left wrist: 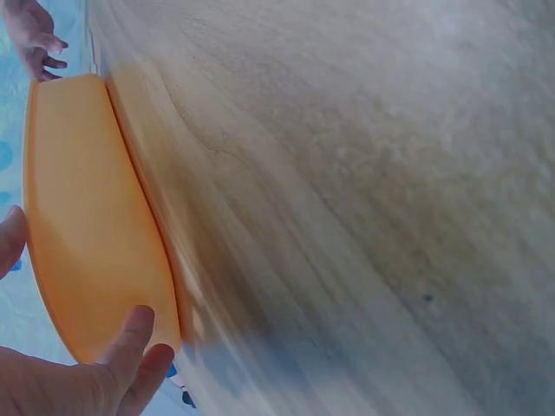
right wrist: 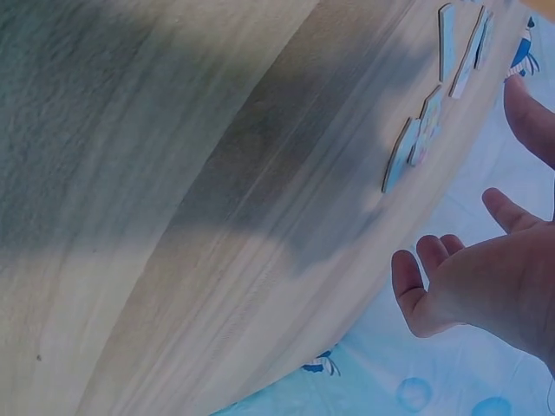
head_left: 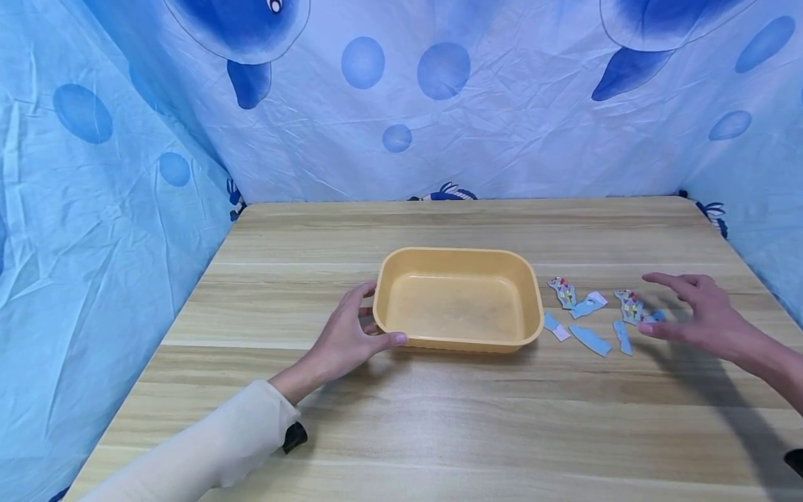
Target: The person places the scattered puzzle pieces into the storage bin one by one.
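A yellow plastic tub (head_left: pixel 458 343) sits on the table with nothing inside it. My left hand (head_left: pixel 348 328) grips its left end, thumb on the front rim and fingers along the left side. In the left wrist view the fingers (left wrist: pixel 130 347) lie against the tub's wall (left wrist: pixel 95 217). To the tub's right lie several flat blue puzzle pieces (head_left: pixel 590 340), some printed with colourful patterns. Over the rightmost pieces, my right hand (head_left: pixel 702 317) hovers with its fingers spread and nothing between them. The right wrist view shows that hand (right wrist: pixel 486 286) apart from the pieces (right wrist: pixel 399 156).
The wood-grain table (head_left: pixel 439 425) reaches back to a blue curtain (head_left: pixel 502 139) with whale and bubble prints. That curtain also hangs along the left and right sides. A shadow of the right arm falls across the table's right part.
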Demonstrator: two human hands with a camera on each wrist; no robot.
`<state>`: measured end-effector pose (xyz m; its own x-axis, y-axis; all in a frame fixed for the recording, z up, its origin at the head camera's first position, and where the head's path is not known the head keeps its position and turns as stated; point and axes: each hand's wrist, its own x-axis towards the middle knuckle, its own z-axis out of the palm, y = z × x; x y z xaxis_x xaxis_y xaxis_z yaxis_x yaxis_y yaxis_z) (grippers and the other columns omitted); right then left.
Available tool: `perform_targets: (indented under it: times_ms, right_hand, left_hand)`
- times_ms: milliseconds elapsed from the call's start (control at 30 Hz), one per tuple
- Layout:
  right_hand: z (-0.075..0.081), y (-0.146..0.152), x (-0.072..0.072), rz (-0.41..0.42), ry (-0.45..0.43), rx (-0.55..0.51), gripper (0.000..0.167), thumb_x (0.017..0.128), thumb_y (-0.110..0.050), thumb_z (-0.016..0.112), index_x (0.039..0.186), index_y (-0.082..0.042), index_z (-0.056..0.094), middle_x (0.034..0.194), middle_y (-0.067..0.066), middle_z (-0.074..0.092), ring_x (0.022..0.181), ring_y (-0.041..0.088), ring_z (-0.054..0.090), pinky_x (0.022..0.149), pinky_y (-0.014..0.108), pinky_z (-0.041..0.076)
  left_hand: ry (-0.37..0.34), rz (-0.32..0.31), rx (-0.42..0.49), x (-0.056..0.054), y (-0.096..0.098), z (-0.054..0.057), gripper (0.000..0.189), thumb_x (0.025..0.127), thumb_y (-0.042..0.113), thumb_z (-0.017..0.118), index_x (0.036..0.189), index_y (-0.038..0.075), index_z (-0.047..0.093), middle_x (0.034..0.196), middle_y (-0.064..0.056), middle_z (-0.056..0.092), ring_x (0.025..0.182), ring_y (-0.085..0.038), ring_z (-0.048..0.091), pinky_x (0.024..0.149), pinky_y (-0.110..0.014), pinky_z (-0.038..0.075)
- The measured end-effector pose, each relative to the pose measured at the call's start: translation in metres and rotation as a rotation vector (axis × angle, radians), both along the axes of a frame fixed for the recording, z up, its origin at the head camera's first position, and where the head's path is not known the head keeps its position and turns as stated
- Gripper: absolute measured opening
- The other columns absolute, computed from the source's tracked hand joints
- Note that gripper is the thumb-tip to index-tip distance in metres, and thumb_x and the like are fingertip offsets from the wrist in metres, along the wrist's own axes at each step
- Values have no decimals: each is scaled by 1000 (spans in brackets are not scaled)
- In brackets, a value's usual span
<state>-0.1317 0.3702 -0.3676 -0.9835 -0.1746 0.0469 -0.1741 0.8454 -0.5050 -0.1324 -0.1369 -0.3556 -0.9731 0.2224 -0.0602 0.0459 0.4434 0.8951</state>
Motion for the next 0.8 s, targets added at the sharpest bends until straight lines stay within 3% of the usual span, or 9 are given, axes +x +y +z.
perform_targets:
  times_ms: [367, 633, 800]
  right_hand:
    - [-3, 5, -1, -30, -55, -25, 82, 79, -22, 80, 143, 2, 34, 131, 43, 21, 107, 57, 31, 71, 65, 35]
    - [-7, 6, -4, -84, -76, -17, 83, 81, -24, 79, 143, 3, 33, 131, 43, 19, 108, 58, 29, 73, 66, 35]
    - [-9, 9, -5, -74, -75, -42, 80, 81, -21, 79, 143, 4, 34, 131, 43, 19, 111, 60, 26, 76, 67, 34]
  left_hand:
    - [-19, 0, 21, 1, 0, 0, 99, 70, 23, 88, 148, 15, 28, 146, -9, 39, 112, -31, 60, 88, -32, 56]
    - [-65, 3, 44, 9, 8, 20, 97, 74, 7, 84, 149, 7, 23, 147, -19, 36, 115, -39, 57, 91, -38, 55]
    - [-58, 5, 47, 4, 5, 8, 97, 73, 11, 85, 149, 11, 25, 145, -14, 39, 115, -34, 58, 88, -31, 56]
